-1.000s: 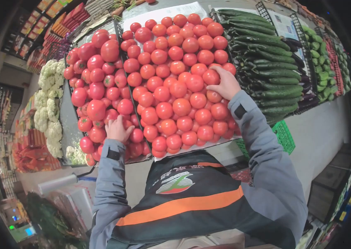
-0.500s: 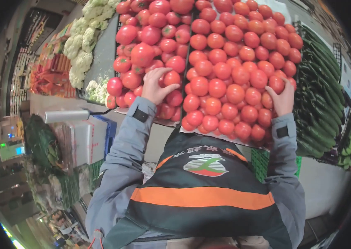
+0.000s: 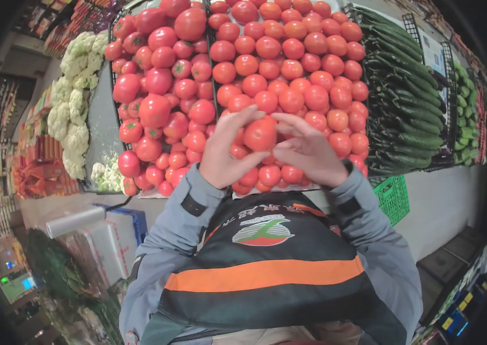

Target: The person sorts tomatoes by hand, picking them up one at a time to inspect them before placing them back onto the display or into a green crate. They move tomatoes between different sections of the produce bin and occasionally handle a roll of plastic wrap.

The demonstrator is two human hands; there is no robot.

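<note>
A round red tomato [image 3: 260,134] is between my two hands, above the right-hand bed of tomatoes. My left hand [image 3: 226,149] curves around its left side, with fingers above and thumb below. From the other side, my right hand [image 3: 309,150] has bent fingers and thumb at the tomato's right edge. Beneath and beyond the hands lie rows of smooth red tomatoes [image 3: 292,100]. To the left, past a dark divider [image 3: 213,63], is a bed of larger pinkish-red tomatoes [image 3: 155,110]. My hands hide part of the front rows.
Cucumbers [image 3: 401,103] are stacked to the right, with a green crate [image 3: 392,198] below. Cauliflower [image 3: 73,115] lines the left side. A metal roller handle [image 3: 76,221] and white boxes [image 3: 108,247] are at lower left. My apron [image 3: 266,276] fills the near side.
Both hands have come together from separate places on the two tomato beds, my right hand moving left and my left hand rightward. They now meet at one tomato. The view has shifted right.
</note>
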